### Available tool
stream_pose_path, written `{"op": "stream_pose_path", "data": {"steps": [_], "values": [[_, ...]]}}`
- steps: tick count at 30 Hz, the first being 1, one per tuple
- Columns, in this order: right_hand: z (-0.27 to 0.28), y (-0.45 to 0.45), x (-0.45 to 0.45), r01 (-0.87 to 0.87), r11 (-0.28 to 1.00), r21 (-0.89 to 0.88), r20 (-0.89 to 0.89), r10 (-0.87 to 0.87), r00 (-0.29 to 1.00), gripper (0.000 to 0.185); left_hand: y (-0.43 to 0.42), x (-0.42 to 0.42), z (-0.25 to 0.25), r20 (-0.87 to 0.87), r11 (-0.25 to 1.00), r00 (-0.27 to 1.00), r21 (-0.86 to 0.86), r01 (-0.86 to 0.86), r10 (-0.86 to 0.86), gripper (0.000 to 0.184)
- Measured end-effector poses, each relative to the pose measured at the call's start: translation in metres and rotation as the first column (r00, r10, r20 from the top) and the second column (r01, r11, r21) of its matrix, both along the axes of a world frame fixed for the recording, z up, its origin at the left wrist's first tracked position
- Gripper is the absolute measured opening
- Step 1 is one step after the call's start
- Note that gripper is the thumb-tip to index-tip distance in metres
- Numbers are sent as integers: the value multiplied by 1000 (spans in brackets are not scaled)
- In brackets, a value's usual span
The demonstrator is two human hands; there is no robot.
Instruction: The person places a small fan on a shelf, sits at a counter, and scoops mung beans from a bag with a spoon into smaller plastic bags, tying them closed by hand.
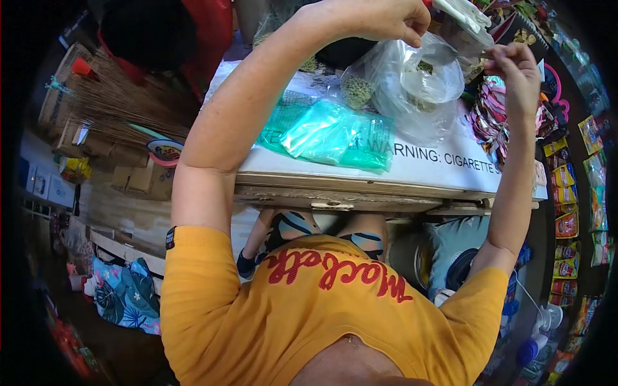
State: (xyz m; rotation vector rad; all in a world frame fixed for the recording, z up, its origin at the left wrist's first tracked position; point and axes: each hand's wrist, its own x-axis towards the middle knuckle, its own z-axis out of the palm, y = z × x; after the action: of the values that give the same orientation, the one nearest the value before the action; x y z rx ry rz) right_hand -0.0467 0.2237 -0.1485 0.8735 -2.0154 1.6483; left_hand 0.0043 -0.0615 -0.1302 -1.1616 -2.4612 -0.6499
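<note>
Head view, left to right.

Item: broom (pixel 122 96), long thin bristles spread beside you, beyond the surface's left end. Below it, cartons (pixel 138 179) and, lower, a floral cloth (pixel 125 296).

Item: surface (pixel 444 156), white, in front of you, lettered "WARNING: CIGARETTE" near its front edge; your legs show below.

Item: green bags (pixel 322 132), thin plastic, lying flat in a loose stack near the front edge, under your left forearm.

Item: small bag (pixel 356 91), clear, filled with round green peas, just beside the large bag.

Item: left grip (pixel 393 19), raised at the top edge of the view, above the large bag, fingers bent; you cannot tell from here whether it closes on anything.

Item: large bag (pixel 428 112), clear, crumpled, resting on the surface, mouth spread wide, with peas visible inside.

Item: spoon (pixel 441 53), metallic, over the mouth of the large bag, between your two grips, its handle running right.

Item: bundle (pixel 490 119), multicoloured strips, pink and white among them, right of the large bag, under your right side.

Item: right grip (pixel 520 69), fingertips pinched on the spoon's handle.

Item: sachets (pixel 564 186), hanging in a column beyond the surface's right end.
</note>
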Motion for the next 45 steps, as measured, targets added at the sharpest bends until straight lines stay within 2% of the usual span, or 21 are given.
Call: {"op": "stream_pose_path", "data": {"steps": [1,4,7,11,14,17,23,26,35,38,41,45], "values": [[-9,-5,-3,-28,999,43,-21,29,999,4,2,3,2,-9,1000,1000,-2,-7,7,17],[-31,-20,-3,-88,996,-4,104,88,991,10,1,6,2,-21,1000,1000,4,-1,1,17],[-36,-25,7,-91,994,-69,256,105,961,15,-3,8,3,-42,1000,999,4,11,-10,16],[-43,-19,6,-61,984,-165,375,120,919,17,-6,9,1,-94,999,995,7,35,-34,16],[-51,-7,-7,-46,971,-236,421,144,896,14,-4,14,1,-36,999,999,33,26,-25,16],[-54,5,-20,-13,949,-316,436,157,886,10,-5,11,-4,-72,998,996,38,55,-52,16],[-54,21,-34,-7,935,-354,429,169,887,10,-5,8,-6,-73,997,995,45,64,-60,18],[-53,25,-39,-27,930,-367,403,185,896,10,-5,11,-3,-1,998,1000,56,30,-30,18],[-42,33,-46,53,930,-364,391,100,915,11,-5,7,-8,-1,998,1000,65,15,-15,17],[-37,34,-43,44,926,-375,374,107,921,11,-7,10,-7,-95,997,994,48,57,-52,17],[-31,40,-45,12,925,-381,354,134,926,11,-4,6,-8,-43,998,999,53,17,-14,17],[-19,38,-44,55,929,-366,345,81,935,10,-3,1,-15,-105,996,993,65,66,-59,18]]}}
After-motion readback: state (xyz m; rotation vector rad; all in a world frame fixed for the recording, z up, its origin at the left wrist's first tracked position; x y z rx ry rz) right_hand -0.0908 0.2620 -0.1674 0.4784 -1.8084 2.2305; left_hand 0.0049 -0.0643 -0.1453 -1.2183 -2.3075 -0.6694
